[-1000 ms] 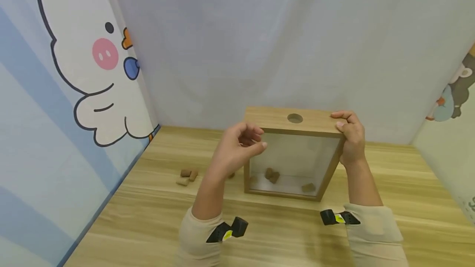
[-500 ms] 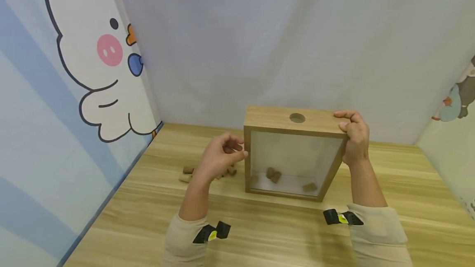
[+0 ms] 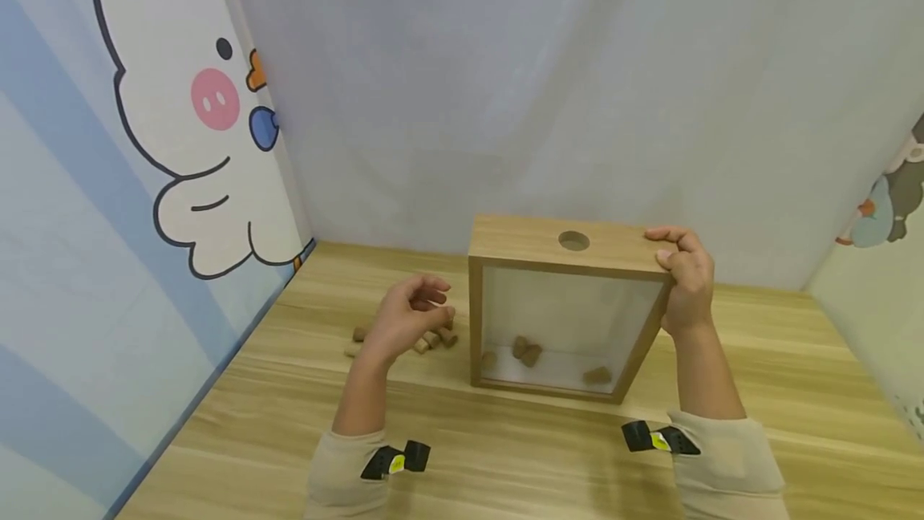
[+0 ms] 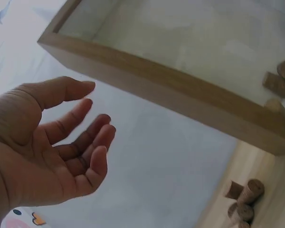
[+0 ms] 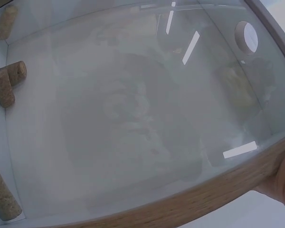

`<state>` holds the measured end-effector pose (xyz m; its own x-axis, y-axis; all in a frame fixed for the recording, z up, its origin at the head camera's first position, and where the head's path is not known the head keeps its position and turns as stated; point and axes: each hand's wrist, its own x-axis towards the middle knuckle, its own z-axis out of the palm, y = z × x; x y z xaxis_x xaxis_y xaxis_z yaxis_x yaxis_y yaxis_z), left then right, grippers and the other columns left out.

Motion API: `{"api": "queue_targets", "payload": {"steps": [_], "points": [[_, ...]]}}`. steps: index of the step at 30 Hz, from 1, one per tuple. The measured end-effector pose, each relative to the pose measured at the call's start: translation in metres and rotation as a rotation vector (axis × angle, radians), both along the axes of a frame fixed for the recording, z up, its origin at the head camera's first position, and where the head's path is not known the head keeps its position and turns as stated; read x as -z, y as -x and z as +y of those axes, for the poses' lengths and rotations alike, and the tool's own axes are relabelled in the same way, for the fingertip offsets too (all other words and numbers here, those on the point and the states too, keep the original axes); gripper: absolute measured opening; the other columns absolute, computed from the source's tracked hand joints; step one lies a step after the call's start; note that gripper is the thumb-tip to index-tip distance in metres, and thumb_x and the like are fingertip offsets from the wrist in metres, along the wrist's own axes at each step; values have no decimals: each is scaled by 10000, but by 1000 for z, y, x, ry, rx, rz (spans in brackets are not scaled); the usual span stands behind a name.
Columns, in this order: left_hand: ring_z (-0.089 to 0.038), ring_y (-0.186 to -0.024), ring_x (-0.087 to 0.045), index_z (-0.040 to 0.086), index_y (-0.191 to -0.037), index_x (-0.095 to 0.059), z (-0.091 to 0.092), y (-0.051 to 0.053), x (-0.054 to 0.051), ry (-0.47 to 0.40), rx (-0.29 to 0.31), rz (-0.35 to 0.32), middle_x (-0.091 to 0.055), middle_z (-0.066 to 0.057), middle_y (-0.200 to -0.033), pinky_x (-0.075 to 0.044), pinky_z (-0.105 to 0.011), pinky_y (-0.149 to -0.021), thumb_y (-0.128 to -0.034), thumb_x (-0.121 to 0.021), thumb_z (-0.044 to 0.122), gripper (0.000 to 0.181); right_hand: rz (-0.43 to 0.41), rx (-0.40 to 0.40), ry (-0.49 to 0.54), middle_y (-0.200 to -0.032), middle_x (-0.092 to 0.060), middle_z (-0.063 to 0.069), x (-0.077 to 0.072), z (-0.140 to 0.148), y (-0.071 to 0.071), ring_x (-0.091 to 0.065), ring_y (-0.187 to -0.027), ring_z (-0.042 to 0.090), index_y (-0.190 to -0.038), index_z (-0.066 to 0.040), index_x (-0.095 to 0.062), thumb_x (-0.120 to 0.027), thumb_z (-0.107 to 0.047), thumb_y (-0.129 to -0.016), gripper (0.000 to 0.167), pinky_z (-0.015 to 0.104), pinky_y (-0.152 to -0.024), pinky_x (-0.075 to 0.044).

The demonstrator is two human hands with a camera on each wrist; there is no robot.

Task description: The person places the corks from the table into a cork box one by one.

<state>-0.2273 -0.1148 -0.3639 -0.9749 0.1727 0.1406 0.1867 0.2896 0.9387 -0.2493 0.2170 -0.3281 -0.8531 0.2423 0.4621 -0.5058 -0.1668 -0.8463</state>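
A wooden frame box [image 3: 516, 241] with a clear front stands upright on the table. Its top has a round hole [image 3: 573, 241]. Several corks [image 3: 531, 355] lie on the box's floor behind the pane. My right hand [image 3: 689, 283] grips the top right corner, fingers on the top and thumb at the front edge. Left of the box, my left hand [image 3: 407, 318] hovers with loosely bent fingers and holds nothing. Behind and below it lies a group of loose corks [image 3: 447, 337], partly hidden by the hand; the left wrist view shows several corks [image 4: 251, 191] beside the box.
The wood-grain table [image 3: 505, 456] reaches back to a pale curtain [image 3: 462, 103]. At the left stands a panel with a cartoon figure [image 3: 173, 119]. Another printed panel [image 3: 877, 215] borders the right side.
My left hand has moved left and down, from in front of the box's upper left corner to over the loose corks. The right hand keeps its grip on the box.
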Motion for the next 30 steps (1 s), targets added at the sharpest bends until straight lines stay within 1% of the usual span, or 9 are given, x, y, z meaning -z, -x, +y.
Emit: {"api": "queue_targets", "payload": {"steps": [5,8,10,12,17,20,25,30], "points": [[-264,-927,-574,57,-1146,-600,-9,7,20,-11,34,82,-596,-103,-1063,-493,-379,-751,-835,-696,79,326,0,4,-4,-990,-516,114,4,1,0,-451,-907,270,-873,-92,-635,-361,-40,-773,297,434,-748,-322],[-286,-987,-560,78,-1157,-597,-12,12,32,10,58,107,-593,-92,-1092,-471,-404,-797,-848,-700,157,335,10,9,1,-989,-519,113,5,1,1,-450,-901,268,-875,-96,-639,-368,-45,-777,292,434,-749,-314],[-289,-1040,-535,109,-1170,-596,-14,15,38,31,63,104,-584,-74,-1125,-444,-422,-828,-851,-702,234,359,17,9,6,-986,-519,114,6,1,2,-450,-896,267,-875,-97,-639,-371,-48,-780,288,429,-748,-314],[-301,-1088,-505,131,-1183,-594,-15,20,44,48,69,96,-568,-75,-1166,-419,-445,-852,-850,-700,275,378,28,7,11,-982,-521,117,6,1,3,-451,-888,268,-875,-96,-642,-373,-49,-779,289,422,-742,-320],[-345,-1142,-444,161,-1200,-596,-15,32,61,59,62,48,-513,-71,-1241,-411,-487,-865,-825,-726,186,397,48,-6,22,-975,-527,113,7,2,7,-456,-873,266,-875,-101,-652,-383,-49,-777,291,403,-727,-342],[-365,-1157,-424,167,-1217,-588,-16,40,71,81,56,21,-493,-65,-1257,-415,-491,-868,-804,-751,185,444,43,-9,23,-976,-525,106,8,2,8,-455,-873,260,-867,-113,-651,-384,-47,-777,289,394,-723,-351],[-388,-1173,-394,103,-1227,-577,-19,54,86,95,58,7,-496,-105,-1266,-358,-517,-918,-810,-744,161,453,22,-20,10,-977,-512,106,9,2,8,-454,-875,254,-870,-119,-638,-377,-53,-781,284,384,-722,-366],[-375,-1195,-386,11,-1222,-564,-22,69,94,132,74,38,-518,-121,-1259,-302,-533,-966,-810,-736,101,456,23,-16,-1,-991,-502,107,9,3,8,-446,-878,253,-876,-123,-633,-378,-70,-787,275,388,-721,-353]]}}
